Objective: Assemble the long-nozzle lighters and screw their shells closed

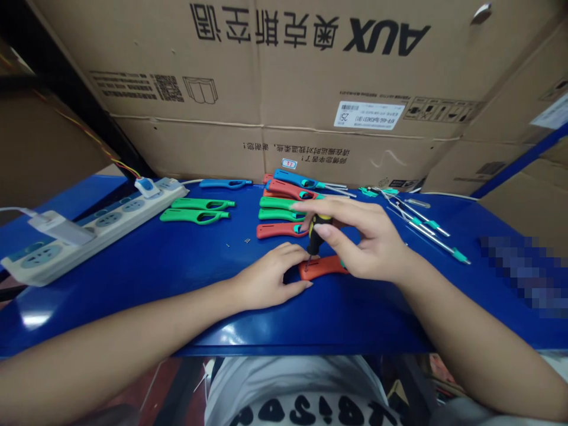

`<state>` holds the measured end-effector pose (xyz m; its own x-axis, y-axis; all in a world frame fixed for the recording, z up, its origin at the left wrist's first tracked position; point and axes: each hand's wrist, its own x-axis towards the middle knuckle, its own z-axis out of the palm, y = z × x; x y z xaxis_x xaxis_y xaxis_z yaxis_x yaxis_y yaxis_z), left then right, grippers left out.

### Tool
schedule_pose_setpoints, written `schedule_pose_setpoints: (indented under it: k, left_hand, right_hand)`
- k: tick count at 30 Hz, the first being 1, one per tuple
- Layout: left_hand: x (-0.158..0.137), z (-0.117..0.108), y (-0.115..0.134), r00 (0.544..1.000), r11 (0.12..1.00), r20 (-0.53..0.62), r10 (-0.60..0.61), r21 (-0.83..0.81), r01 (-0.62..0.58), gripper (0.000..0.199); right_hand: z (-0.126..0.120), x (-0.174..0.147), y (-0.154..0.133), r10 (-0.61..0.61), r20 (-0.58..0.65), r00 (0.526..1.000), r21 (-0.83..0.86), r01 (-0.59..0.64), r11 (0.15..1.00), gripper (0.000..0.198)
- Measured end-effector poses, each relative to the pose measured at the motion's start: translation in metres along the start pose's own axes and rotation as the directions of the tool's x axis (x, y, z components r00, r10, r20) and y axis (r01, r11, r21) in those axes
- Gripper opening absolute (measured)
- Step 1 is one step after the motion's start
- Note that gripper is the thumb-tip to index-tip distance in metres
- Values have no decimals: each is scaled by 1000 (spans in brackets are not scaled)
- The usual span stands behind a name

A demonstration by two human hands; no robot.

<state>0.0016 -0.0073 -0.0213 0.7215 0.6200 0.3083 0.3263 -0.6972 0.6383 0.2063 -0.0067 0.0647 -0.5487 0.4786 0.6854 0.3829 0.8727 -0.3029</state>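
head view, screwdriver (315, 241) in right fingers (344, 210), tip at orange casing (327, 268)

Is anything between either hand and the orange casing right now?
Yes, for the right hand: the screwdriver it holds stands between its fingertips and the orange casing, pointing down at the casing's left end. Nothing visible stands between the left hand and that end.

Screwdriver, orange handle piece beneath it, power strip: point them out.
Screwdriver (313, 243), head view: lower black part of its handle.
Orange handle piece (325, 267), head view: middle of its visible body.
Power strip (107, 219), head view: a socket on its top face.
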Motion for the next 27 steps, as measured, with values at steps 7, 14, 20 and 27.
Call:
schedule_pose_setpoints:
  k: [7,14,20,27]
  left_hand:
    - [1,-1,1,1000,1000,-6,-2,-8,2,39]
    - [0,0,0,1000,1000,-6,5,-3,-5,39]
    - [1,-1,0,1000,1000,-3,7,-12,-7,40]
    - [1,0,-1,1000,1000,1,16,-9,-16,40]
  right_hand:
    - [1,-3,7,-51,-50,997,-204,40,978,35]
    - [1,-3,6,-45,-65,997,-102,38,994,27]
    - [2,-4,6,-84,-14,996,-113,82,990,41]
    - [3,-4,9,-75,-77,994,-116,66,991,24]
